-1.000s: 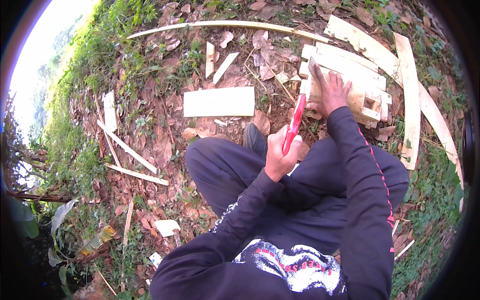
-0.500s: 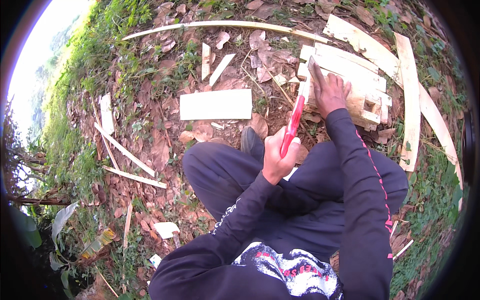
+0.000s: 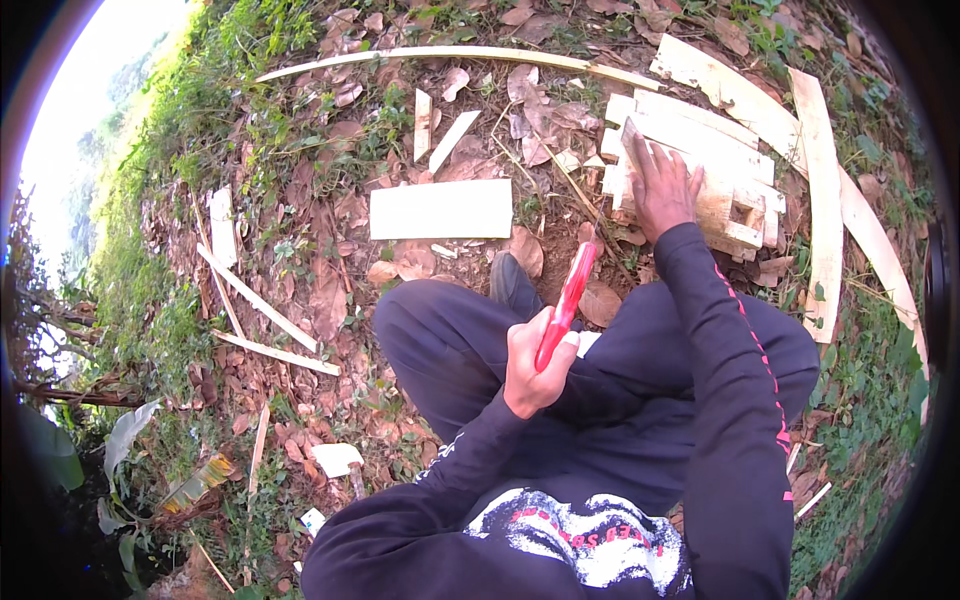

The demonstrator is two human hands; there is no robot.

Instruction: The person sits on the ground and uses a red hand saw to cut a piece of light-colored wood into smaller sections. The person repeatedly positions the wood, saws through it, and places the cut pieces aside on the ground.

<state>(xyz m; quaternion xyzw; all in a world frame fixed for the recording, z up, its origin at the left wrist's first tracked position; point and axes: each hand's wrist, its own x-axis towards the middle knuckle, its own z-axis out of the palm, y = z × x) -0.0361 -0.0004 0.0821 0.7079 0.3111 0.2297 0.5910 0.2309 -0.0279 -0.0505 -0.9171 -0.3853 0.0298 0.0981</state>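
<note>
Grip: left hand (image 3: 537, 365) closed tight round the handle of a red-handled tool (image 3: 566, 305); right hand (image 3: 664, 195) palm down, fingers extended and laid flat on the wood stack; thumb unclear.
Ground: leaf-littered soil (image 3: 325, 290) with green plants, carries everything.
Seated person: crossed legs (image 3: 445, 335) in dark trousers at ground's near edge, dark long sleeves, both forearms reaching forward.
Wood stack: pale wood stack (image 3: 690, 125), toward ground's far right corner; pieces with uneven ends, square hole (image 3: 742, 213) by its near right corner; right hand rests on its left part.
Planks: wide plank (image 3: 725, 88) just beyond stack; upright-lying plank (image 3: 822, 200) to its right; curved plank (image 3: 885, 245) along ground's right edge.
Long strip: thin pale strip (image 3: 450, 51) across ground's far edge.
Board: white rectangular board (image 3: 440, 210), flat, left of stack, well apart from it.
Red tool: over the legs, handle slanting toward stack's near left corner; blade thin, blurred, contact with stack can't tell.
Left-side wood: two narrow sticks (image 3: 258, 298) (image 3: 277, 353) and a short flat board (image 3: 222, 228) toward ground's left edge.
Offcuts: two short offcuts (image 3: 422, 125) (image 3: 453, 142), beyond white board, near each other.
</note>
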